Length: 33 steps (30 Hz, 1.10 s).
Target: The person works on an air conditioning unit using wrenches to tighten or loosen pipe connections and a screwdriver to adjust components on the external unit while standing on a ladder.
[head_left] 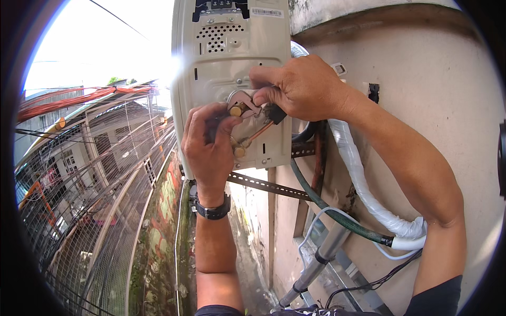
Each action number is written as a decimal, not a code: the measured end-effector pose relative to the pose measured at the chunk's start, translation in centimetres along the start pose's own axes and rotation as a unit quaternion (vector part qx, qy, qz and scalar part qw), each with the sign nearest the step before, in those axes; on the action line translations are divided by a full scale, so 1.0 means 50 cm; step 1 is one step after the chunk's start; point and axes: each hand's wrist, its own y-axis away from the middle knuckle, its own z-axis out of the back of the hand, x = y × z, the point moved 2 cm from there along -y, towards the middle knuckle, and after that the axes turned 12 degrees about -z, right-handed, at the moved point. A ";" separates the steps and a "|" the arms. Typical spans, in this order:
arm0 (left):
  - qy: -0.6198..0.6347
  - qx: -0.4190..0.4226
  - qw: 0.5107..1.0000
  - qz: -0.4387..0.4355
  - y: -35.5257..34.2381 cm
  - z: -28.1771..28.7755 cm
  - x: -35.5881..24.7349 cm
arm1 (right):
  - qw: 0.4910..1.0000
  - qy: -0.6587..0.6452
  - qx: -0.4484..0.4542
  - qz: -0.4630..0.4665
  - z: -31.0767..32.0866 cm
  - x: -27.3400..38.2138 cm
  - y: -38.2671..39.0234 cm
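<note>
An adjustable wrench (243, 100) has its jaws around a brass valve fitting (236, 111) on the side of a beige outdoor air conditioner unit (211, 73). My right hand (303, 88) is closed on the wrench, thumb and forefinger near its head; most of the handle is hidden. From the left, my left hand (210, 142) has thumb and fingers curled at the same brass fitting, close to the jaws. Below sits a second brass valve (240, 151), joined to a copper pipe (261, 131). Black insulation (275, 114) covers the pipe just under my right hand.
A perforated metal bracket (269, 187) runs below the unit. White-wrapped piping (353, 158) and a green hose (337, 217) hang along the wall (416, 95). A metal ladder (316, 263) stands below. Wire mesh (100, 210) and orange cables (79, 99) are at left.
</note>
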 end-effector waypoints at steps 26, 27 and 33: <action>-0.025 0.049 0.998 -0.021 -0.009 0.006 -0.003 | 0.994 -0.089 -0.058 -0.035 -0.029 -0.006 0.014; -0.031 0.062 0.997 -0.024 -0.012 0.011 0.000 | 0.995 -0.072 -0.059 -0.048 -0.030 -0.005 0.014; -0.035 0.093 0.995 0.018 -0.019 0.017 -0.019 | 0.996 -0.067 -0.031 -0.048 -0.023 0.002 0.018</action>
